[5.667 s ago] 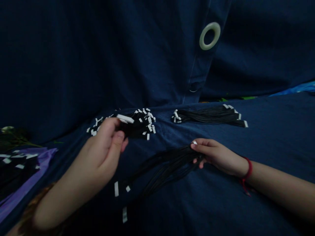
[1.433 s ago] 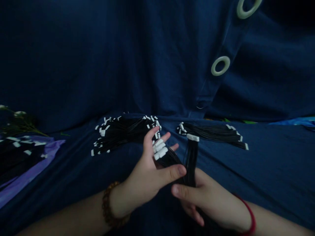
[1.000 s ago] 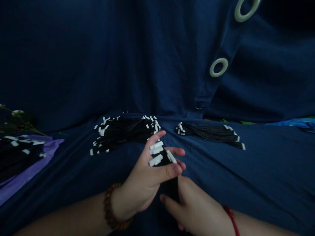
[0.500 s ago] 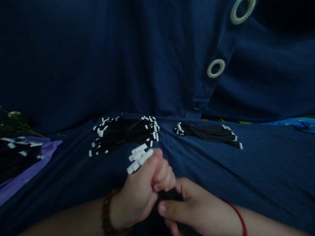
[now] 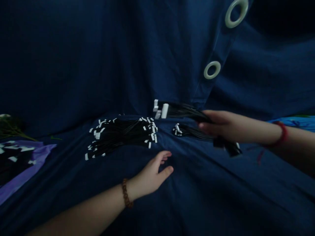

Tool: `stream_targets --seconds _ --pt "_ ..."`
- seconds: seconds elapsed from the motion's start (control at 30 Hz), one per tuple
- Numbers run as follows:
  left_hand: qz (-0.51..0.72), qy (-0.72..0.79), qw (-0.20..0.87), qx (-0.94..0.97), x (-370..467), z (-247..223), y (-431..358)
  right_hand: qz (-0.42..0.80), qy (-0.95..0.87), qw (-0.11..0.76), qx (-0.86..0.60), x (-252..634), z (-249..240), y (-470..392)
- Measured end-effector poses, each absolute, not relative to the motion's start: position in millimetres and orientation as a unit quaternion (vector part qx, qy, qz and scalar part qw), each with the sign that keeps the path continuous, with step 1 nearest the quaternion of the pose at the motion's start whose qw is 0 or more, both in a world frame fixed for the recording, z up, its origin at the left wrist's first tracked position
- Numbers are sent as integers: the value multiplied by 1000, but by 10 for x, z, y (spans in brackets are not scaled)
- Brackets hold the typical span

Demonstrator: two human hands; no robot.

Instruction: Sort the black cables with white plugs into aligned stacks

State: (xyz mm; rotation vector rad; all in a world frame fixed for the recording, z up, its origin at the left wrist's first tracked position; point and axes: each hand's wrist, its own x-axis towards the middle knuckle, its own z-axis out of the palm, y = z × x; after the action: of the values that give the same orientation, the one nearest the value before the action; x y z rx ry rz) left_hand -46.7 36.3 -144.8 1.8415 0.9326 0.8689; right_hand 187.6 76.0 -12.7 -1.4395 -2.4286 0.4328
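Observation:
My right hand (image 5: 219, 126) is closed around the middle of a bundle of black cables (image 5: 180, 109) with white connectors at its left end. That bundle is held above a second, smaller cable bundle (image 5: 194, 131) lying on the dark blue cloth, and partly covers it. My left hand (image 5: 154, 173) is over the cloth, thumb and fingers apart, with nothing in it. Beyond my left hand lies a larger pile of black cables (image 5: 123, 132), white connectors showing at both sides.
On the far left, more cables with white connectors lie on a purple plastic bag (image 5: 39, 162), near some green stems (image 5: 14, 129). A blue cloth hangs at the back, with pale rings (image 5: 212, 70) on it. Something bright blue (image 5: 295, 122) lies at the right edge.
My left hand has let go of the cable bundle and opened. My right hand has carried the bundle up and to the right, over the bundle on the cloth.

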Motion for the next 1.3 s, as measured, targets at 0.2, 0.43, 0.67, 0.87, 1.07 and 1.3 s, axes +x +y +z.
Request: stream_targets --seconds 0.2,0.43,0.67,0.87,1.07,1.3 --pt "192 348 273 876 -442 -1491 265 -11 -816 117 -566 2357 -274 1512" --pt "194 340 250 886 -460 -1521 298 -13 -833 56 -551 2722 -1137 1880" --pt "164 347 250 889 -434 -1521 293 -77 -842 48 -531 2958 -1607 2060" --pt "169 360 112 911 -561 -1477 461 -185 -817 119 -532 2961 -1893 1861" --pt "215 564 -98 791 -1230 -1482 1130 -248 -806 184 -505 2963 -1949 1834" --pt "183 651 -102 730 -1601 -1450 1634 -285 -816 229 -447 2911 -1851 1718"
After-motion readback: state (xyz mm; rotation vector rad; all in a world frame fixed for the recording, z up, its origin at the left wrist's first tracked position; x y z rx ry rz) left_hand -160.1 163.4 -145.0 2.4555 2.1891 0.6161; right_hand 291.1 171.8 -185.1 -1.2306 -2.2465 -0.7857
